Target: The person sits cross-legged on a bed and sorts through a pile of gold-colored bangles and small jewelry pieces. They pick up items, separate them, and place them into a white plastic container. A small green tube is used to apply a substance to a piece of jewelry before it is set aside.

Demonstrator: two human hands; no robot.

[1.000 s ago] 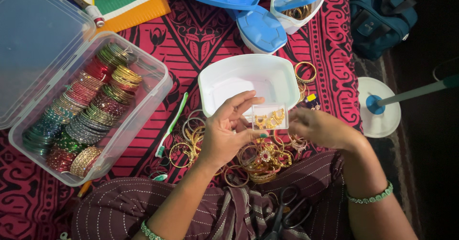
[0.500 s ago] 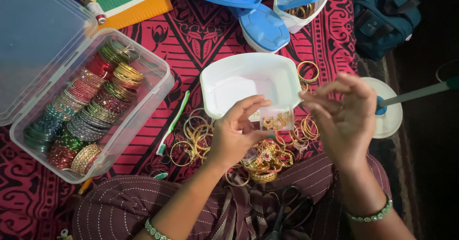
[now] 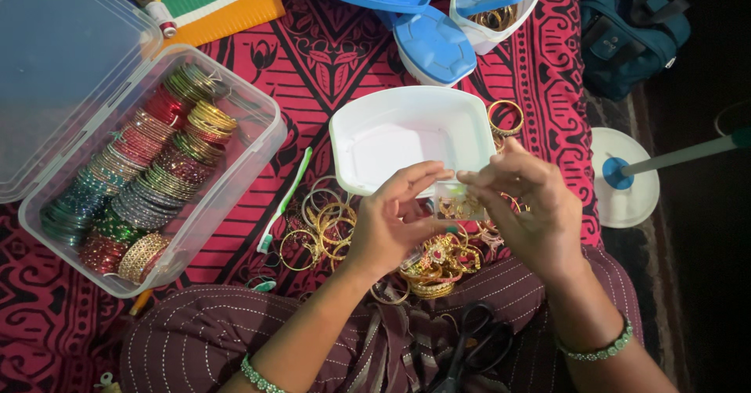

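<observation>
- Nearest you, black scissors (image 3: 477, 346) lay on your striped lap, well below both hands.
- Your left hand (image 3: 391, 225) and right hand (image 3: 528, 213) met just over the near rim of the white tub (image 3: 407, 131); fingers (image 3: 426, 175) of both pinched a small clear packet (image 3: 460, 205) of gold bits between them, held up off the cloth.
- Right under that packet sat a heap of ornate gold bangles (image 3: 434, 264), with plain gold rings (image 3: 325, 225) spread to its left beside a green toothbrush (image 3: 283, 201).
- The risk, as I judged it: the packet was gripped only at its top edge, so a slip or a tear could have spilled the small pieces into the heap, where they'd be hard to find.
- Left of you, the clear box (image 3: 258, 154) held rows of coloured bangles (image 3: 141, 174).
- Farther off on the red patterned cloth (image 3: 328, 49) stood blue-lidded tubs (image 3: 434, 45), one holding more gold pieces.
</observation>
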